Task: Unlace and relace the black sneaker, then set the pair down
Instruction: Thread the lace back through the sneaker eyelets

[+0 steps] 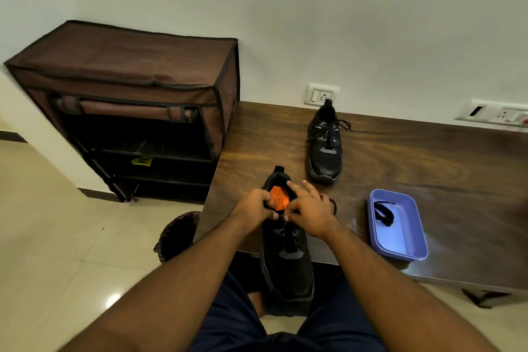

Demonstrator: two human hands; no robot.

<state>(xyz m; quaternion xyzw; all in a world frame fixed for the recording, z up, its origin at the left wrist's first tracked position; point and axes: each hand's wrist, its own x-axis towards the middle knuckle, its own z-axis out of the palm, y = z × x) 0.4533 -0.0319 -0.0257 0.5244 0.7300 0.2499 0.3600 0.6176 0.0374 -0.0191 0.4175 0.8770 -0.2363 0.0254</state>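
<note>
A black sneaker point(287, 263) with an orange insole lies toe toward me, half over the wooden table's point(400, 168) near edge. My left hand point(255, 206) grips its collar on the left side. My right hand point(310, 208) pinches at the top eyelets beside the tongue, forefinger raised; a loop of black lace point(333, 206) shows just past it. The second black sneaker point(325, 143) stands laced near the back of the table, its lace ends loose.
A purple plastic tray point(411, 248) holding a black lace sits at the table's front right. A brown fabric shoe rack point(125, 106) stands left of the table. A dark bin point(177, 234) is below the table's left corner. Wall sockets point(321, 94) are behind.
</note>
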